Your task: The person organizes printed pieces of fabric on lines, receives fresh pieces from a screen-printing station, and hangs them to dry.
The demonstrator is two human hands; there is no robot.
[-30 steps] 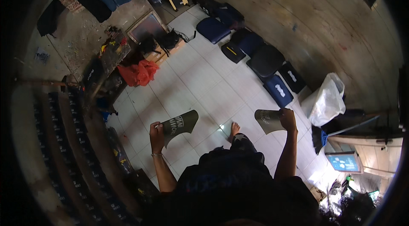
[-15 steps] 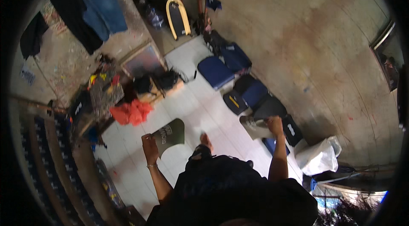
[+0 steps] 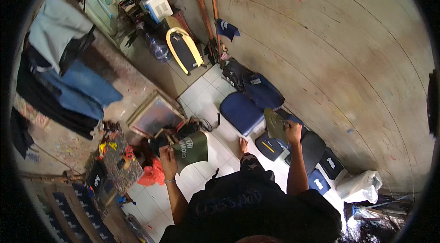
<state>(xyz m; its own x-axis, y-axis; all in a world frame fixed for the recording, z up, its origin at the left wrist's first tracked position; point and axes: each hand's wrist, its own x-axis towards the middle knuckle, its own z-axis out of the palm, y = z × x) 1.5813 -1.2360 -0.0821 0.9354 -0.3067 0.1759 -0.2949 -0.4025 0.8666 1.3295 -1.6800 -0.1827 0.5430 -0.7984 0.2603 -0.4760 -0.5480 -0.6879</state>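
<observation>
My left hand (image 3: 168, 161) is closed, pinching the edge of an olive-green curved flat piece (image 3: 197, 149) that looks like fabric and carries pale printing. This piece hangs out to the right of the fingers, over the floor. Off to the right, my right hand (image 3: 294, 132) grips a second olive-green piece (image 3: 275, 125) with a curved edge. That one is tilted, and its print is hardly visible. Beneath the right hand lie stacks of dark blue and black flat pieces (image 3: 241, 111) along the wall. My bare foot (image 3: 243, 146) shows on the white tiles between the hands.
A framed screen (image 3: 157, 117) leans at the left, near a paint-stained table (image 3: 120, 163) and a red plastic bag (image 3: 153, 173). Jeans (image 3: 85, 88) hang at far left. Planks (image 3: 75, 218) bear rows of dark pieces. A white sack (image 3: 362, 187) sits at right.
The view has shifted, with the floor stacks and framed screen now lower in it. Both hands still hold their green pieces, and the right piece has turned more upright. My foot has moved forward.
</observation>
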